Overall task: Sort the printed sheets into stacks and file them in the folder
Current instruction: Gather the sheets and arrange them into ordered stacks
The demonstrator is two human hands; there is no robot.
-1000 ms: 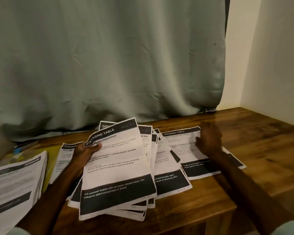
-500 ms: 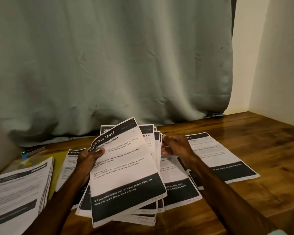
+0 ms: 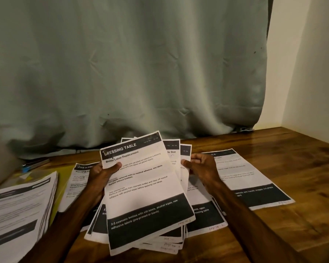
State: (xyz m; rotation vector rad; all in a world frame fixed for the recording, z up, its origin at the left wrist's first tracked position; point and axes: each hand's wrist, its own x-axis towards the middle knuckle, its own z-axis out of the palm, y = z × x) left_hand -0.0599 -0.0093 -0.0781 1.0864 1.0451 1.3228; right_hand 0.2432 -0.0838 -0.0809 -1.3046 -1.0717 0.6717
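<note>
The left hand (image 3: 101,174) grips a fanned bundle of sheets (image 3: 174,158) from the left side, its thumb pressed on the top sheet (image 3: 144,186) and its fingers hidden behind. The right hand (image 3: 201,168) is curled and pinches the right edges of the rear sheets. The bundle is held tilted above the middle of the table (image 3: 292,224).

The top sheet reads "DRESSING TABLE" in its dark header, then "Bottle Label Replacement". Its dark footer reads "3-5 cosmetic bottles with old labels, alcohol wipes, new adhesive labels (pre-printed or blank)". The sheet behind it shows only "to Slot".

A single sheet (image 3: 254,177) lies flat towards the table's right edge. A thick stack (image 3: 17,205) sits at the left edge. Beside it lies the yellow folder (image 3: 65,173), with a sheet on it.
</note>
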